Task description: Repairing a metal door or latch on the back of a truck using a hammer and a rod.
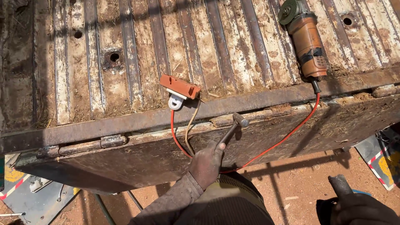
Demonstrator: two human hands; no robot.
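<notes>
My left hand (206, 162) grips the handle of a hammer (233, 127). The hammer's steel head rests against a rusty hinge barrel (260, 114) on the seam between a truck bed and its lowered flap (137, 156). My right hand (360, 210) sits low at the bottom right, closed around a dark stubby metal tool (339, 185) that points upward. That hand is well away from the hinge.
An orange angle grinder (307, 39) lies on the rusted ribbed bed floor (125, 54). Its red cable (287, 135) loops down over the flap to an orange socket block (180, 86) with a white plug (175, 102). Another hinge (89, 145) is at the left. Striped sheets (385, 160) lie on the red dirt.
</notes>
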